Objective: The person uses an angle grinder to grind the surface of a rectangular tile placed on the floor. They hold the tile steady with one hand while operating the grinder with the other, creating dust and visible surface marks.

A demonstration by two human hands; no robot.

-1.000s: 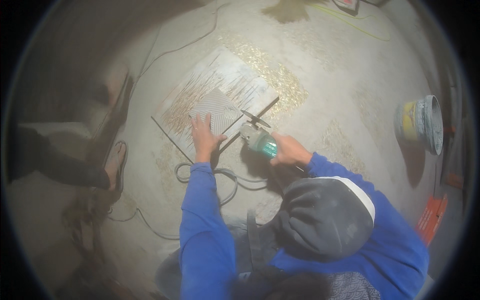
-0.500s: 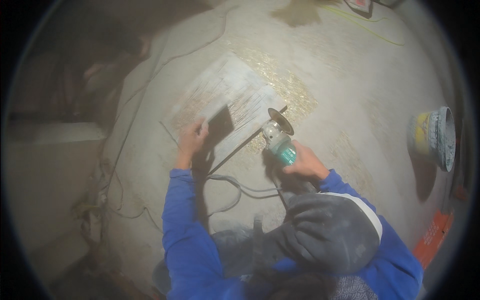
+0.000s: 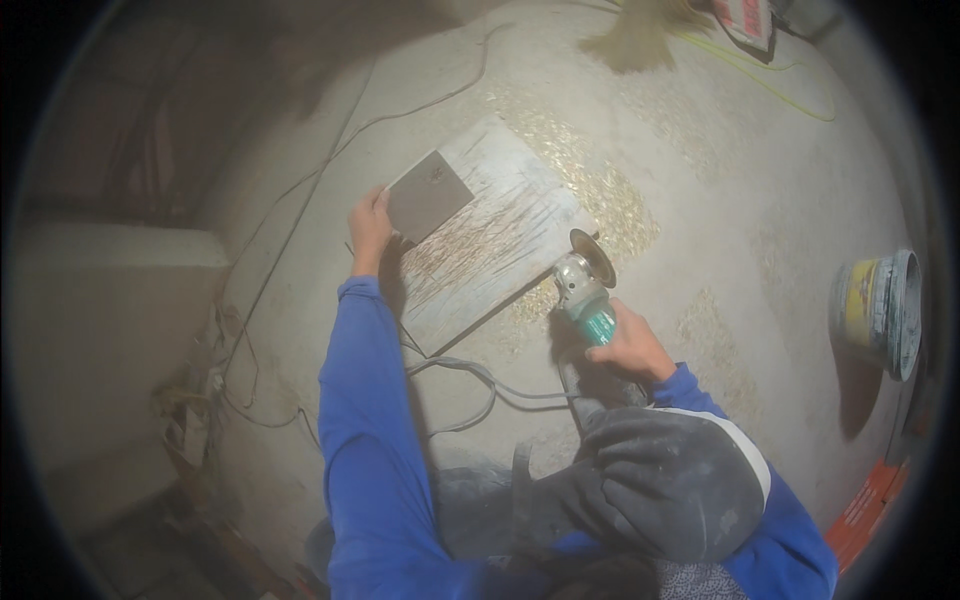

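The left hand [image 3: 370,231] has moved the tile [image 3: 431,196] farther from the grinder [image 3: 580,287].

Grinder [image 3: 583,297] between board [image 3: 497,238] and bucket [image 3: 866,308].

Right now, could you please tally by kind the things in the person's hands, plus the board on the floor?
Angle grinder, in the right hand: 1
Dark tile, in the left hand: 1
Scored board: 1
Total: 3
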